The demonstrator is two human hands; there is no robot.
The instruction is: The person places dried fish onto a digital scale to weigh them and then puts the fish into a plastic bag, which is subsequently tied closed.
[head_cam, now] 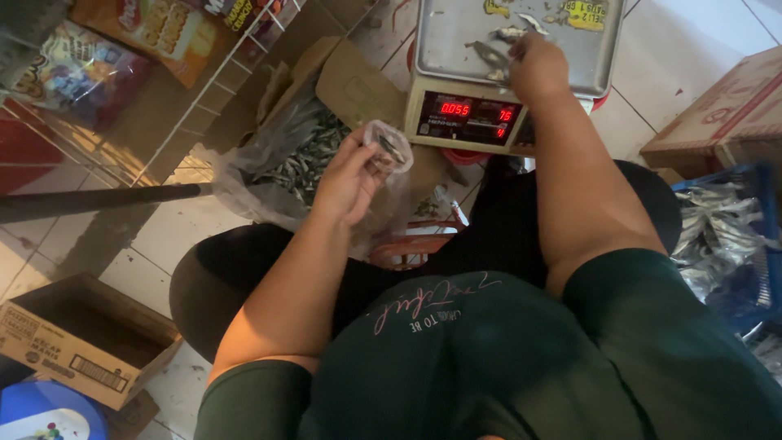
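Two hands are busy over small dried fish, seen from the head camera. At centre frame the left hand (349,181) pinches a small clear bag (389,148) by its mouth, fingers closed on the plastic; a few fish show inside it. At the top of the frame the right hand (536,67) rests on the metal pan (440,33) of a scale (472,118), its fingers curled down among a few loose fish (491,55) lying on the pan; whether it grips any of them cannot be told. The scale's front panel glows with red digits.

Left of the scale, an open cardboard box (350,81) holds a large clear sack (252,167) heaped with the same fish. At the right edge a blue crate (762,236) holds filled clear packets of fish (717,236), and a closed carton (725,114) stands above it. At lower left sits an empty open carton (73,334), with a blue lid (41,411) just below it.

All of this stands on a floor (187,236) of pale tiles with dark joints. At upper left a white wire rack (220,73) holds bright snack packets (155,28), and a dark pole (98,200) lies across the left edge.
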